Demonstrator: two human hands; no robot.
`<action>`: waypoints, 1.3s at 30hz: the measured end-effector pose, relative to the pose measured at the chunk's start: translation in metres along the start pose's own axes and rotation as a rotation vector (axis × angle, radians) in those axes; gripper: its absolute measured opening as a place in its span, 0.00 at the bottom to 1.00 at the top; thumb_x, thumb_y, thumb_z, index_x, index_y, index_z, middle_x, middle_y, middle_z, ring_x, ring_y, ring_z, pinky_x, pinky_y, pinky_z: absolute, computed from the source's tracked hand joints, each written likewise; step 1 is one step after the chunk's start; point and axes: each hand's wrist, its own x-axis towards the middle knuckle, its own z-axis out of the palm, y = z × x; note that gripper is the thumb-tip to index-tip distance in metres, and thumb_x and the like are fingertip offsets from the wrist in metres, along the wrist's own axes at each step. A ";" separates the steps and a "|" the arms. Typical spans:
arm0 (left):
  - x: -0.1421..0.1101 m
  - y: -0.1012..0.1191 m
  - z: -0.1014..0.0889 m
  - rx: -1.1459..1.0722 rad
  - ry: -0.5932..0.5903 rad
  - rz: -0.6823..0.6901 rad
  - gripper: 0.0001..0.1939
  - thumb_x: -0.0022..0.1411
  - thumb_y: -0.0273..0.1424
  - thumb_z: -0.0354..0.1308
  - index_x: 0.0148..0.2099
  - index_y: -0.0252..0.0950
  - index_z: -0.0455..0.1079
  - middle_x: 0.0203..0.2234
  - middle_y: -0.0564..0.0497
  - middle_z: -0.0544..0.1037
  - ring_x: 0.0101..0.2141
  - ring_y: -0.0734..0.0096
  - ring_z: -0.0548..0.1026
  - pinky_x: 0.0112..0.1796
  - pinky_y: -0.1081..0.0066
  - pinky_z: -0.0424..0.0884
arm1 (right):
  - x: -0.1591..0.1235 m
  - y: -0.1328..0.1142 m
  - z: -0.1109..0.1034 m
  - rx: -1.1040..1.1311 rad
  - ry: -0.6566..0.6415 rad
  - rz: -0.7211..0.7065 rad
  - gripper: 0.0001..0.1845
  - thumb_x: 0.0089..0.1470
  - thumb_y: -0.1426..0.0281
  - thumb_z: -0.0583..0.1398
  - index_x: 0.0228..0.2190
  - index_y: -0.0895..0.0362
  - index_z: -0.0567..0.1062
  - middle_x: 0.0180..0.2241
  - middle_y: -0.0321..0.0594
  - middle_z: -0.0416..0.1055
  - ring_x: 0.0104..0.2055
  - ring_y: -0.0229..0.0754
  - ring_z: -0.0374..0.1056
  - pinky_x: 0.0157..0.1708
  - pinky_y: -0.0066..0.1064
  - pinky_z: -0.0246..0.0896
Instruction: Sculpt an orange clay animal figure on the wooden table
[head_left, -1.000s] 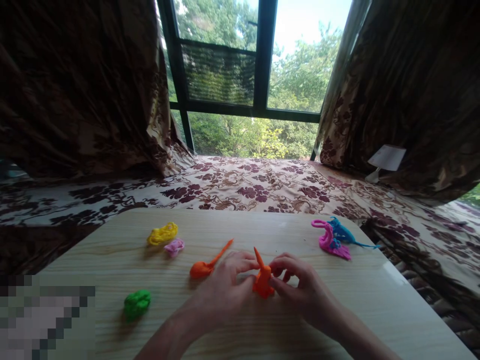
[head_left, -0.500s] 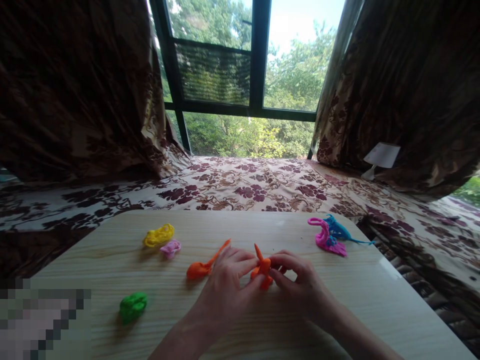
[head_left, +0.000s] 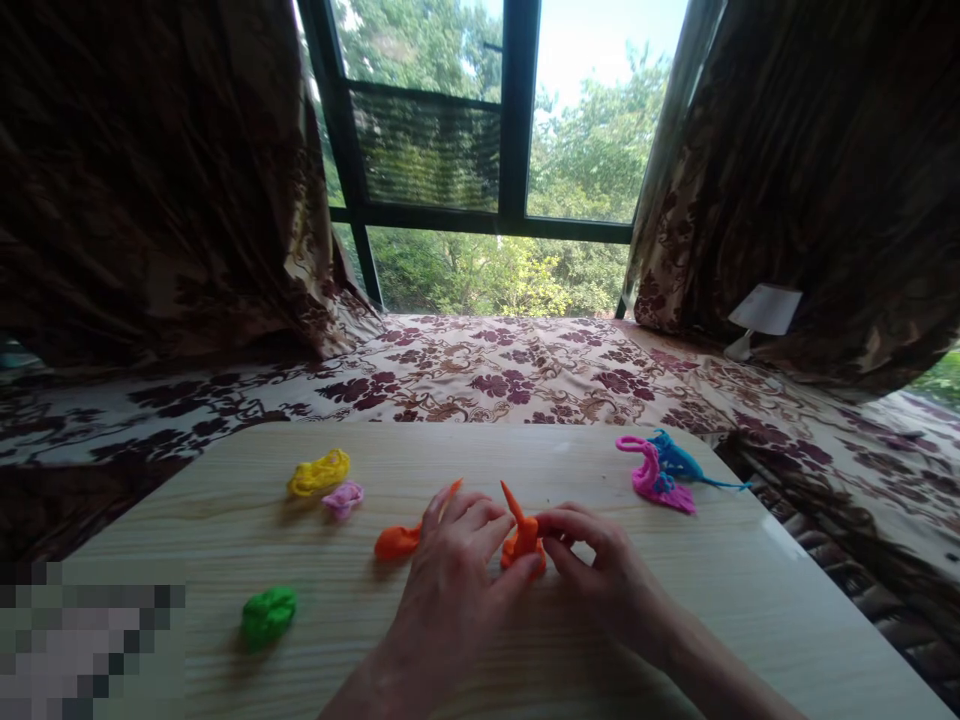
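An orange clay figure (head_left: 527, 535) with a thin pointed spike leaning up and left stands on the table between my hands. My left hand (head_left: 457, 560) is curled at its left side, the thumb against the figure's lower front and the index finger near the spike's base. From the right, my right hand (head_left: 600, 555) pinches the figure's edge with thumb and index finger. A second lump of orange clay (head_left: 396, 543) with a long tapering tail lies left of my left hand, which partly covers that tail.
Yellow clay (head_left: 321, 473), pink clay (head_left: 343, 499) and a green clay lump (head_left: 268, 615) lie on the left of the pale wooden table (head_left: 300, 680). At the far right sit a magenta clay piece (head_left: 652, 478) and a blue clay piece (head_left: 679, 460). A white lamp (head_left: 765, 310) stands beyond.
The spike now leans further left and looks longer. My left thumb has slid right across the figure's lower front, and the left fingers have shifted slightly. My right hand has barely moved.
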 end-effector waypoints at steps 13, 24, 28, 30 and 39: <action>0.006 -0.068 -0.031 0.347 0.011 -0.290 0.10 0.54 0.38 0.54 0.33 0.41 0.73 0.33 0.48 0.75 0.38 0.58 0.68 0.42 0.58 0.58 | 0.000 0.005 -0.006 -0.082 0.151 -0.006 0.10 0.55 0.75 0.54 0.36 0.54 0.73 0.35 0.39 0.72 0.38 0.40 0.68 0.39 0.30 0.62; 0.003 -0.055 -0.056 -0.178 -0.394 -0.441 0.09 0.54 0.34 0.49 0.30 0.39 0.69 0.23 0.56 0.75 0.24 0.73 0.71 0.27 0.74 0.62 | -0.013 -0.037 -0.014 -0.072 0.182 -0.236 0.11 0.51 0.78 0.55 0.36 0.53 0.70 0.32 0.40 0.69 0.34 0.41 0.66 0.33 0.31 0.63; 0.001 -0.029 -0.061 -0.476 -0.574 -0.411 0.08 0.53 0.34 0.51 0.31 0.38 0.70 0.26 0.56 0.75 0.29 0.72 0.72 0.29 0.76 0.63 | -0.022 -0.052 -0.003 -0.259 0.049 -0.399 0.19 0.48 0.77 0.58 0.43 0.51 0.68 0.38 0.42 0.69 0.38 0.44 0.65 0.38 0.35 0.62; 0.001 -0.018 -0.057 -0.621 -0.642 -0.451 0.08 0.54 0.34 0.51 0.32 0.37 0.69 0.25 0.56 0.74 0.28 0.73 0.71 0.28 0.77 0.63 | -0.023 -0.049 0.002 -0.341 -0.006 -0.366 0.19 0.50 0.74 0.58 0.45 0.52 0.67 0.41 0.44 0.68 0.42 0.46 0.64 0.41 0.37 0.60; 0.006 0.004 -0.046 -0.836 -0.748 -0.414 0.14 0.56 0.37 0.50 0.31 0.34 0.73 0.20 0.55 0.68 0.24 0.78 0.63 0.24 0.78 0.57 | -0.025 -0.040 0.005 -0.354 -0.101 -0.223 0.08 0.54 0.74 0.53 0.34 0.53 0.70 0.31 0.39 0.68 0.33 0.39 0.64 0.33 0.30 0.57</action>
